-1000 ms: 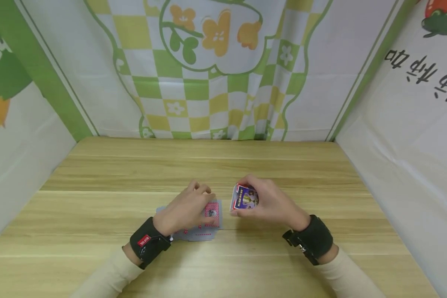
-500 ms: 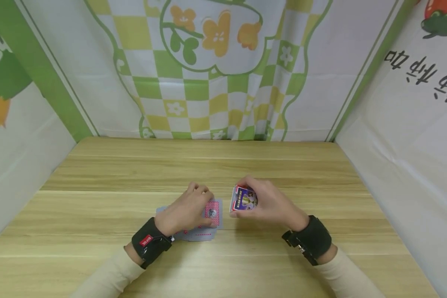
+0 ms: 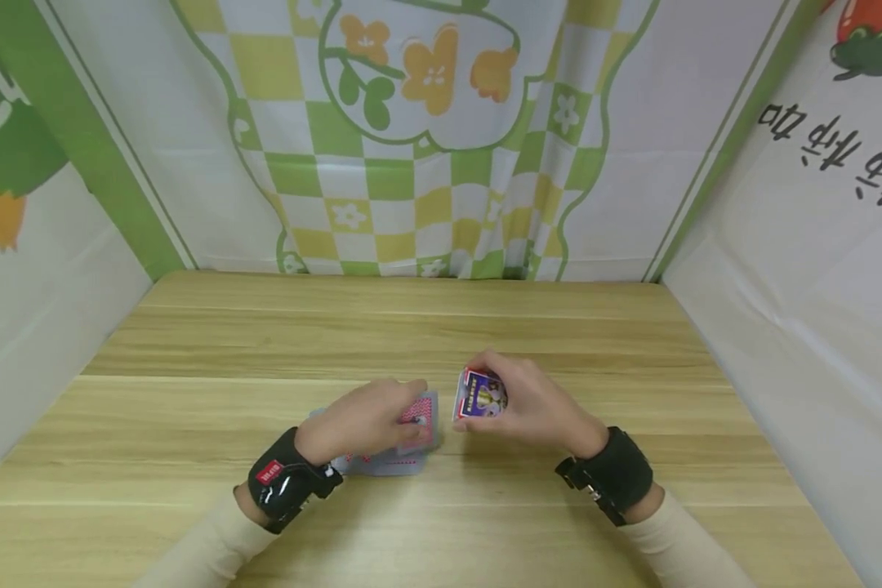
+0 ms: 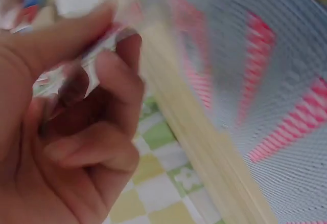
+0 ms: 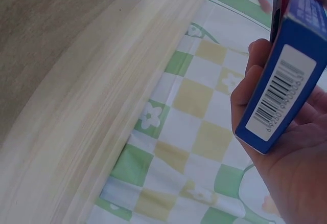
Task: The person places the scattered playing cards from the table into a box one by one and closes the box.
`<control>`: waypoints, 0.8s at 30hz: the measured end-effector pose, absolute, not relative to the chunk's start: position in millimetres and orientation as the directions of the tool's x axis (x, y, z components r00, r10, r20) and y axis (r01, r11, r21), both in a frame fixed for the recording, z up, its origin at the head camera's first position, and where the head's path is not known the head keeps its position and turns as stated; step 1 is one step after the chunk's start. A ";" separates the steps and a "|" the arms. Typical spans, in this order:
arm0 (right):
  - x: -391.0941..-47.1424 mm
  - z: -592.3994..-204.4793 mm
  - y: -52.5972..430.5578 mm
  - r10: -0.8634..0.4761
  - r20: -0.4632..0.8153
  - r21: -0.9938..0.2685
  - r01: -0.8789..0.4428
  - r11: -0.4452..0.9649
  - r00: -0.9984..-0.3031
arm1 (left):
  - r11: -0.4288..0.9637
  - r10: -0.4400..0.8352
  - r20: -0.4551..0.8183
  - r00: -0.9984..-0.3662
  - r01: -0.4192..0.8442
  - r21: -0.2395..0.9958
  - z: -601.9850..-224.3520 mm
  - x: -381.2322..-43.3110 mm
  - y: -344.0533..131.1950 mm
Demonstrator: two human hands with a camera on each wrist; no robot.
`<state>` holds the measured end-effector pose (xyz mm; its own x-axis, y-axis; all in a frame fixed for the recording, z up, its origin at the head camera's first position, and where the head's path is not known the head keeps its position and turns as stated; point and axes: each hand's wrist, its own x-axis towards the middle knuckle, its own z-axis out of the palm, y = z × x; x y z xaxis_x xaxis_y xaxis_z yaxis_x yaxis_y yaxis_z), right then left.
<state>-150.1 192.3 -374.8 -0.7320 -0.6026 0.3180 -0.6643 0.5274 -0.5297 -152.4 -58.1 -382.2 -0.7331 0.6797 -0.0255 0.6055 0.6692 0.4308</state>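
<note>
My left hand (image 3: 363,420) pinches a red-backed playing card (image 3: 424,412) between thumb and fingers, the card tilted over the others. In the left wrist view the thumb and index finger meet on its blurred edge. Beneath and beside that hand lie fanned-out playing cards (image 3: 393,465), which show red-patterned backs with pale borders in the left wrist view; the hand hides part of them. My right hand (image 3: 532,404) grips a small card box (image 3: 483,394), thumb on the near side and fingers on the far side. A barcode shows on the box's blue side in the right wrist view.
Both hands work over a light wooden table (image 3: 559,318). A checked green and yellow curtain (image 3: 434,180) hangs along its far edge, and pale printed cloth walls (image 3: 801,245) stand at the sides. Each wrist wears a black strap (image 3: 287,482).
The left hand has rolled over, its fingers now closing on the top card and tipping it up from the spread. The right hand and the box have hardly moved.
</note>
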 end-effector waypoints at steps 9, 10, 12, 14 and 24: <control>-151.4 -374.4 194.8 -0.600 0.315 -0.525 -0.662 0.535 -0.735 | 0.493 0.448 0.109 -0.887 0.347 0.798 -359.5 -156.3 -61.1; -151.3 -374.5 194.7 -0.600 0.316 -0.525 -0.663 0.534 -0.734 | 0.472 0.443 0.109 -0.890 0.335 0.816 -359.2 -156.4 -60.7; -151.1 -375.1 194.5 -0.603 0.321 -0.522 -0.667 0.531 -0.731 | 0.438 0.438 0.110 -0.892 0.318 0.841 -359.2 -156.1 -59.2; -150.6 -375.3 194.1 -0.600 0.330 -0.521 -0.670 0.528 -0.729 | 0.424 0.431 0.105 -0.896 0.304 0.853 -360.3 -155.1 -57.2; -149.3 -376.0 189.9 -0.610 0.345 -0.512 -0.687 0.515 -0.714 | 0.397 0.387 0.069 -0.920 0.234 0.888 -372.4 -145.8 -42.1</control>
<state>-149.3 189.9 -376.0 -0.7136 -0.6099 0.3446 -0.6875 0.5151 -0.5119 -145.8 -42.1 -372.4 -0.9195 0.3869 0.0691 0.2337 0.3968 0.8876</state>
